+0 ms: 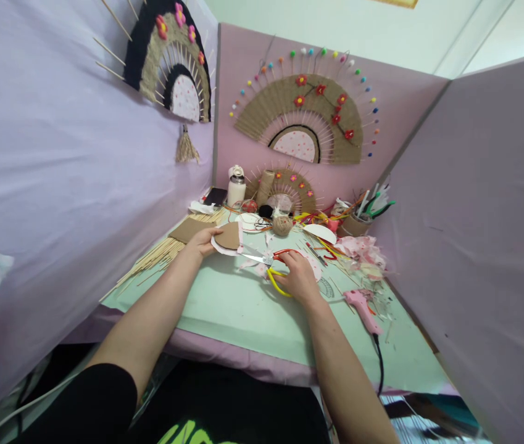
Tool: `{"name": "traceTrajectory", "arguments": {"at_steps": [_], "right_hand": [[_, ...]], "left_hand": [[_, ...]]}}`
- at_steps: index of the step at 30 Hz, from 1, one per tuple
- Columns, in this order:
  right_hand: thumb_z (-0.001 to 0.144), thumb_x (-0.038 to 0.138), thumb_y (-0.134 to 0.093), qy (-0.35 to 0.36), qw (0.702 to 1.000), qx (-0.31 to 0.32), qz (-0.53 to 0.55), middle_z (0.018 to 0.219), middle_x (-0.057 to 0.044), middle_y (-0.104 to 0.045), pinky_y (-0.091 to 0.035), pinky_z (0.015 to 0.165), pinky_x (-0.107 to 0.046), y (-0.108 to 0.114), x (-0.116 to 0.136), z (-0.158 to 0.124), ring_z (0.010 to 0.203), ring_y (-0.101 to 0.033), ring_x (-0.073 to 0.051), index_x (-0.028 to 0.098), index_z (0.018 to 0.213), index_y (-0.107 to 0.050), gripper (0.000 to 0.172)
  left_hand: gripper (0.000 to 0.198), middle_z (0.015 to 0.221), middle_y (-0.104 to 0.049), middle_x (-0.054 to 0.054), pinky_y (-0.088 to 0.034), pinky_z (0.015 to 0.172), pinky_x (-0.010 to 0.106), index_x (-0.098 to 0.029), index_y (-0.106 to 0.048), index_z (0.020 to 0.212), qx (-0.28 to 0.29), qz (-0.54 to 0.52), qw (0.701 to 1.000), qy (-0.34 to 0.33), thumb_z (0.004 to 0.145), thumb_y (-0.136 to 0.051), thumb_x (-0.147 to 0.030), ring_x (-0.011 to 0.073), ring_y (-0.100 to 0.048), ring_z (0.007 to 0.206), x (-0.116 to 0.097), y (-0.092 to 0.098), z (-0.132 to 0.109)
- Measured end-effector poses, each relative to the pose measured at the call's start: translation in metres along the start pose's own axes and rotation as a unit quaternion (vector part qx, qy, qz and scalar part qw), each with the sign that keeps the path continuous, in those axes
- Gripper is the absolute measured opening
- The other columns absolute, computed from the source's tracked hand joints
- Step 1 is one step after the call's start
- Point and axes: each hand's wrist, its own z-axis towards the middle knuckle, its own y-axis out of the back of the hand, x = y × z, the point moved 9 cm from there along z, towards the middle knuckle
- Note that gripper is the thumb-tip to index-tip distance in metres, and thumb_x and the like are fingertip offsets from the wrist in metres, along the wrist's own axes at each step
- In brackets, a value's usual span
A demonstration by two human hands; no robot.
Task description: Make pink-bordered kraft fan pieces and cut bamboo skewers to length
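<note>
My left hand (pixel 202 242) pinches a brown cardboard semicircle backed with pale patterned fabric (pixel 229 237), held just above the green mat (pixel 234 308). My right hand (pixel 297 276) rests on the mat, its fingers curled around the yellow and red handles of a pair of scissors (pixel 268 262). The steel blades point left toward the cardboard piece and stop just short of its edge.
Bamboo skewers (pixel 160 256) lie along the mat's left side. A pink glue gun (pixel 362 310) with a black cord lies at the right. A twine ball (pixel 282 225), a jar, a cup of tools (pixel 357 223) and fabric scraps crowd the back. Purple partitions with woven fans stand all around.
</note>
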Motion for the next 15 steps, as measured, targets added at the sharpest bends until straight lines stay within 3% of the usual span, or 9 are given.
{"name": "traceTrajectory", "arguments": {"at_steps": [15], "right_hand": [[0.076, 0.037, -0.065, -0.018, 1.000, 0.014, 0.001, 0.096, -0.009, -0.068, -0.045, 0.077, -0.033, -0.004, -0.002, -0.002, 0.090, -0.060, -0.023, 0.019, 0.099, -0.063, 0.029]], "left_hand": [[0.066, 0.098, -0.070, 0.017, -0.047, 0.095, 0.047, -0.005, -0.036, 0.135, 0.023, 0.025, 0.999, 0.016, 0.070, -0.036, 0.002, 0.0272, -0.068, 0.093, 0.007, -0.015, -0.010]]}}
